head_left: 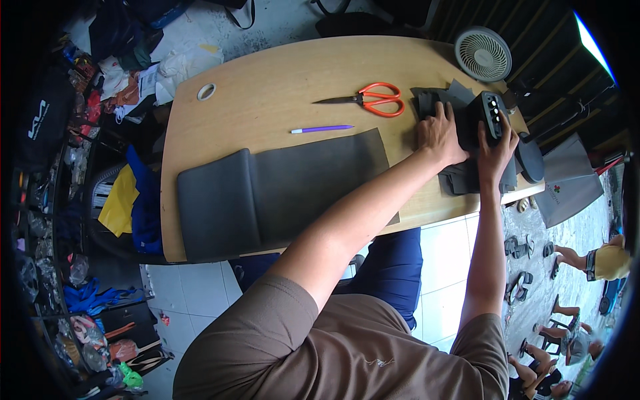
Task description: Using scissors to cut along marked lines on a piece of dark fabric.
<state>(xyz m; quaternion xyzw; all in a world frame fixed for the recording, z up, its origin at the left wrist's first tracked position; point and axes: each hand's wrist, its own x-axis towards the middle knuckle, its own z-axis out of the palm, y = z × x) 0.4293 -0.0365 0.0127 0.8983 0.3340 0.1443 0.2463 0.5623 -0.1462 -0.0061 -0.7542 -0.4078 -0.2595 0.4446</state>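
My left hand (440, 135) lies on a pile of dark grey sheets (460, 185) at the table's right end, its fingers bent and its thumb spread to the side. Beside it my right hand (497, 155) grips a black box-shaped device (490, 115) with several pale round spots on its face. The device is at the pile; whether it touches the sheets is hidden. Left of my arms, a dark grey sheet (313, 180) lies flat, with a smooth, padded-looking dark panel (219, 205) at its left end.
Orange-handled scissors (377, 100), a purple pen (323, 129) and a tape roll (207, 92) lie on the wooden table (267, 80). A white round fan (483, 55) stands at the far right corner. A dark round object (530, 160) sits by the right edge. People sit beyond, lower right.
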